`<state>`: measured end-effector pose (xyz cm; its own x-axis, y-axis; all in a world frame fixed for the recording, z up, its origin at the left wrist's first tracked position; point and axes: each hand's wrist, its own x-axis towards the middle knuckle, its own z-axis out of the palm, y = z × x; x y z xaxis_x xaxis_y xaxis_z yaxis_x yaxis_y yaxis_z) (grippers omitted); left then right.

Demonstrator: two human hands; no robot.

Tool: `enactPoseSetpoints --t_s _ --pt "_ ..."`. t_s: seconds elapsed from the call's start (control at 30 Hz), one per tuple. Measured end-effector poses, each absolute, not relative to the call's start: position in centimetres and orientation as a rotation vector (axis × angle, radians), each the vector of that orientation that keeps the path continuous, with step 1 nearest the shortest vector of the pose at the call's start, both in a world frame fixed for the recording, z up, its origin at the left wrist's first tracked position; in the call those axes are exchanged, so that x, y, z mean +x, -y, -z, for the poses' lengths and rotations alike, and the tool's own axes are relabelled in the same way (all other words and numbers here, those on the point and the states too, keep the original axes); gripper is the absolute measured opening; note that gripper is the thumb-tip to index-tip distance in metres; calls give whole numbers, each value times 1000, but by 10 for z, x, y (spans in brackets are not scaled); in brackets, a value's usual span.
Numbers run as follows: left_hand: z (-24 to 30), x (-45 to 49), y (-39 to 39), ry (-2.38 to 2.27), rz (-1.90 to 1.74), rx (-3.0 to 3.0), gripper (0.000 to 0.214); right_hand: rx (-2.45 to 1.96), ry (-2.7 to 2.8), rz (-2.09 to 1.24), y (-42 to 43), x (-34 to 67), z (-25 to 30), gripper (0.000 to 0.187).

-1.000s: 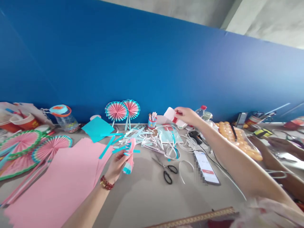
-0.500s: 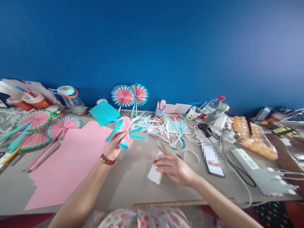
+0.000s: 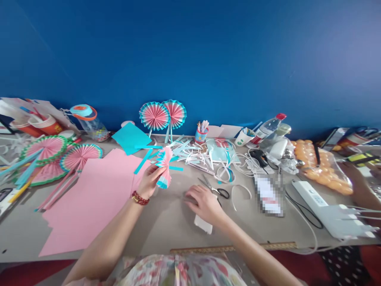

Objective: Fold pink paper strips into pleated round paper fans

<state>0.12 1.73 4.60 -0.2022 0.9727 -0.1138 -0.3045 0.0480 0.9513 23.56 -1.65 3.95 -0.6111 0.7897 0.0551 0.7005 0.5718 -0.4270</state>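
Observation:
A small pleated paper fan [image 3: 166, 161], pink with blue-and-white ends, is pinched near its middle by my left hand [image 3: 149, 180]. It is held above the table, partly spread. My right hand [image 3: 206, 203] is over the table with fingers stretched out and thumb apart, holding nothing that I can see. Below its palm lies a white folded piece [image 3: 203, 226], perhaps tissue, partly covered by the hand. Scissors [image 3: 222, 192] with black handles lie just beyond my right hand, their blades pointing away to the left.
Pink paper sheets [image 3: 86, 202] cover the table's left side. Finished fans [image 3: 154, 116] lean against the wall. Paper strips [image 3: 178, 153] are scattered behind my hands. A phone [image 3: 269, 194] and a power strip [image 3: 309, 194] lie right; a wooden ruler [image 3: 232, 248] lies along the front edge.
My right hand has let go of the white folded piece and shifted slightly left, uncovering the scissors. The left hand with the fan appears slightly farther right.

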Motion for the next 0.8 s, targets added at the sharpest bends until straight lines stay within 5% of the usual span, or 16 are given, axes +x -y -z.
enactPoseSetpoints --t_s 0.33,0.57,0.8 --pt "-27 5 -20 -991 -1307 627 21 -1390 2689 -544 9 211 -25 11" --pt "-32 11 -17 -1004 -1263 597 20 -1249 1942 -1203 2 225 -42 12" --pt "-34 19 -9 -998 -1130 763 19 -1008 1814 -1420 3 219 -81 13"
